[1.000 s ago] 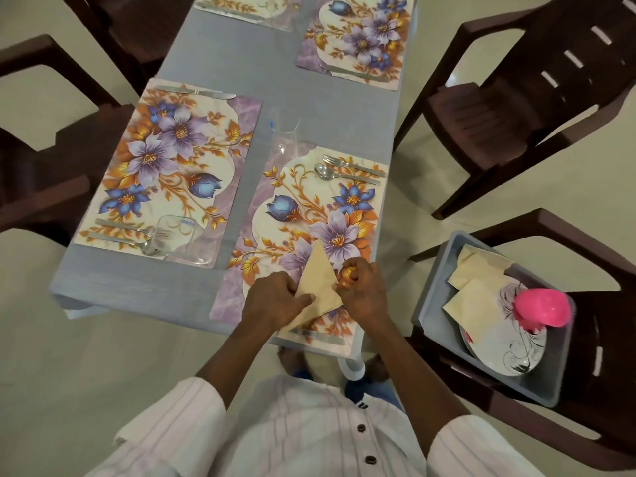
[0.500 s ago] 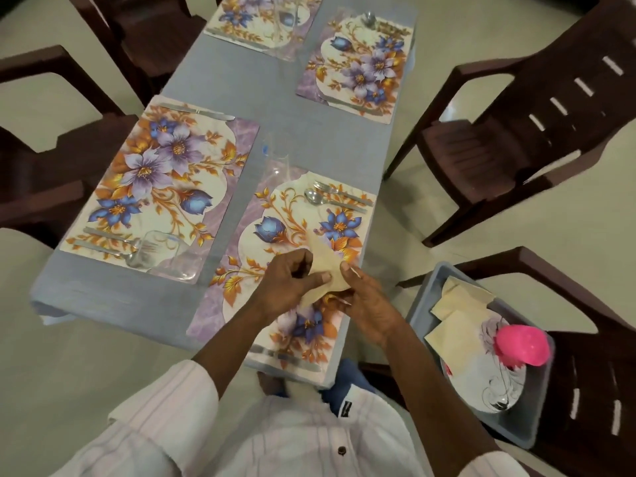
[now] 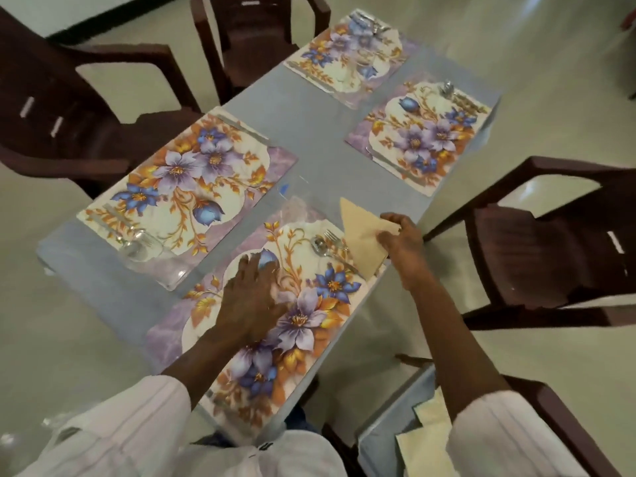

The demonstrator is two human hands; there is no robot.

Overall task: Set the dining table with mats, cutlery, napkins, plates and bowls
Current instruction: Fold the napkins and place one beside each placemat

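Chairs ring the grey table with four floral mats. Right hand pinches a folded napkin by the cutlery; left hand lies flat, fingers straight, on the near mat.

From where I stand, the person wears a white shirt with thin, faint stripes running along the cloth. The left sleeve, at the lower left of the frame, is wide and loose and ends in a thick edge partway up the arm. The right sleeve, at the lower right, ends the same way. Beyond both edges the forearms are bare down to the left hand and right hand. A small dark mark sits on the shirt front at bottom centre.
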